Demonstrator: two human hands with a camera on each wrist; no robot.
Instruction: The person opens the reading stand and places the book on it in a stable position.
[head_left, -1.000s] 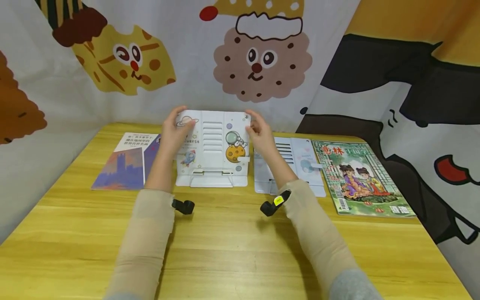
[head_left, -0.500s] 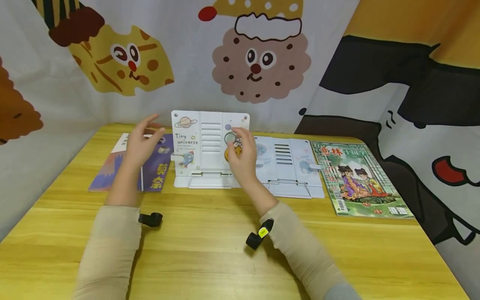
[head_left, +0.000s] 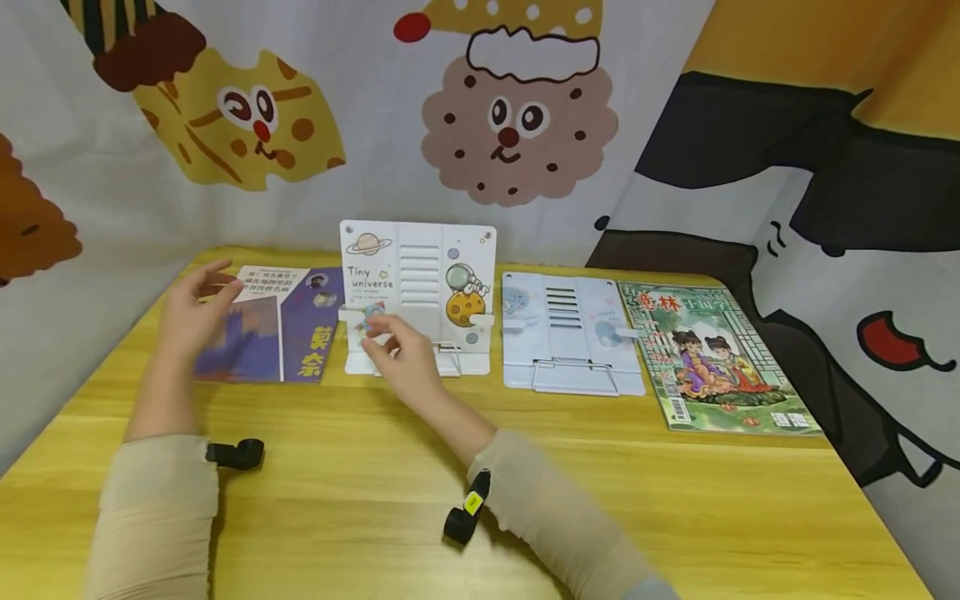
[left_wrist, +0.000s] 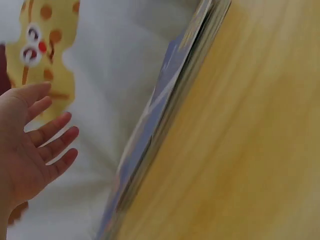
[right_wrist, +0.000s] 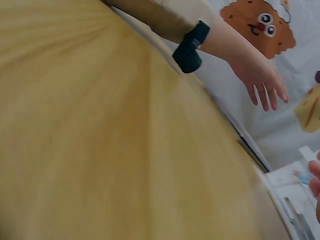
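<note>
In the head view, the left hand (head_left: 193, 312) hovers at the left edge of the purple book (head_left: 311, 321), its fingers (head_left: 210, 272) spread and lightly bent, with the thumb apart and nothing held. The right hand (head_left: 408, 362) hangs before the lower left part of the white stand (head_left: 420, 321), covering some of the printed rocket. Its fingers are loosely curved, a gap showing between thumb and forefinger, and they hold nothing; whether they touch the stand I cannot tell. This stand rises steeply from the counter (head_left: 360, 517), just beside the book. To its right the pale blue stand (head_left: 517, 362) leans back lower, with the green magazine (head_left: 727, 358) lying flat beside it. A cartoon-print cloth (head_left: 375, 175) hangs behind.

In the left wrist view, the left hand is seen palm on, fingers fanned apart against the cloth, well clear of the book, whose edge runs diagonally along the counter.

In the right wrist view, the counter fills most of the space. The left hand reaches in from the top, fingers pointing down and slightly parted. At the lower right edge, only some of the right hand's fingers show, near the white stand.
</note>
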